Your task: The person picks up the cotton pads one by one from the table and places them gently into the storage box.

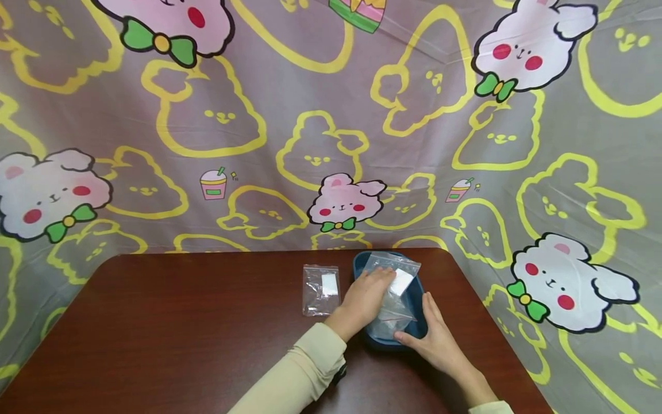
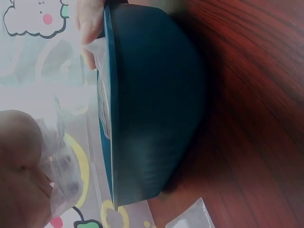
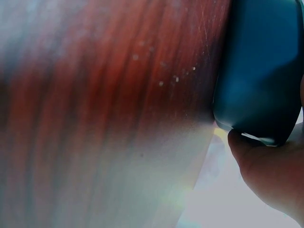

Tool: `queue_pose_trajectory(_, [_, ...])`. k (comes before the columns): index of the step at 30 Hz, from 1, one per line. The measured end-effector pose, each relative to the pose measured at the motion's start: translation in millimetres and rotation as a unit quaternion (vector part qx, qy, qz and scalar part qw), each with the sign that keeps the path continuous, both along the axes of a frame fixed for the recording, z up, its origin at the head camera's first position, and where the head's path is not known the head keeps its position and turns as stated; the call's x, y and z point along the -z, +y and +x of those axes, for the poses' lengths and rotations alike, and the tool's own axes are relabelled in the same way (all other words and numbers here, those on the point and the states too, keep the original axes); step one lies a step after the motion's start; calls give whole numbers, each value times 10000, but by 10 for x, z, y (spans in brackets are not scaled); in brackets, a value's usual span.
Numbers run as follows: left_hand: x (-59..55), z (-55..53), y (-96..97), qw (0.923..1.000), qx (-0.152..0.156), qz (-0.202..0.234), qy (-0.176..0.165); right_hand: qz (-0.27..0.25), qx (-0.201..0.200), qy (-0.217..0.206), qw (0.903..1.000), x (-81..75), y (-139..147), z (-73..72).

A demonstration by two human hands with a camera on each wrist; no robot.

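A dark blue plastic bin stands at the right part of the table, with clear zip bags inside it. Over it my left hand holds a clear zip bag with a white label; crumpled plastic shows by its fingers in the left wrist view. My right hand grips the bin's right side near the front, thumb at the rim. Left of the bin, another clear zip bag with a white label lies flat on the table.
The brown wood-grain table extends to the left of the bin. Behind and beside it hangs a grey cloth printed with cartoon animals. A dark band shows near the left sleeve.
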State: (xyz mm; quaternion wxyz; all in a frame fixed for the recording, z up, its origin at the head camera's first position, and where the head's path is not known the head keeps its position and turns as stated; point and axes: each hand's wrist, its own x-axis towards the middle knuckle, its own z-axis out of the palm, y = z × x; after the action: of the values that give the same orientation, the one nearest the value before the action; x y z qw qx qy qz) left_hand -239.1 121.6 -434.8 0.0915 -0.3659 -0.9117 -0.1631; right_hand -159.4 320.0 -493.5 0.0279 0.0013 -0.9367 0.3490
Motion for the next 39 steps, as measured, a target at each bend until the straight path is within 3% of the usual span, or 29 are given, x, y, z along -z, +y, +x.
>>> queue_pose_trajectory(24, [-11,54,141,9988,81,-394,267,-82,6,-169,9998,-19,-5,-13])
queue_pose_trajectory(39, [4,82,161,9989,32,-433,171,-120,-46,-38,9999,-5,-2,-9])
